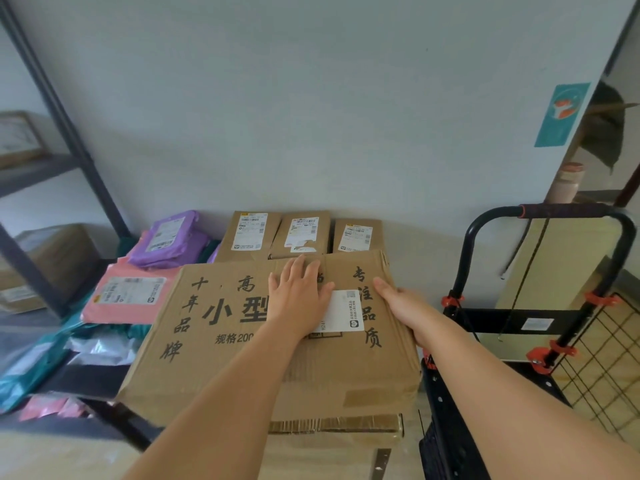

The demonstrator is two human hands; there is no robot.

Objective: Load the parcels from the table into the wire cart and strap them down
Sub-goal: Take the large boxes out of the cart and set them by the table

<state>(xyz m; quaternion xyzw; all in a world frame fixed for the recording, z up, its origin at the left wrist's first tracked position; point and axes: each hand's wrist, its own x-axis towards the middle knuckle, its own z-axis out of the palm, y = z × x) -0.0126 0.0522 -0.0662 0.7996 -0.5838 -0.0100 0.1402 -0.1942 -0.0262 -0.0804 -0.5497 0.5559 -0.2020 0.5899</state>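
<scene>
Large carton point(221, 341) with black printed characters sits at the near edge of the dark surface point(86, 379), stacked on a second carton point(336, 427) whose flaps show beneath it. Left hand point(298, 296) lies flat on the carton's top, fingers straight and together, palm down, partly covering the white label point(346, 311). Right hand point(401, 303) grips the carton's right edge: thumb on top, the other fingers wrapped past the edge and out of sight. Behind the carton, three small boxes point(301, 233) stand in a row against the wall point(311, 98), each with a shipping label facing up. To their left a purple mailer point(166, 237) rests on a pink mailer point(128, 296); teal bags point(31, 358) are heaped at the far left of the surface. Wire cart point(464, 258) stands just right of the carton, black tube frame with handle upright, orange clamps point(453, 301) on the uprights, mesh panel to its right. Dark shelving point(52, 98) at far left
</scene>
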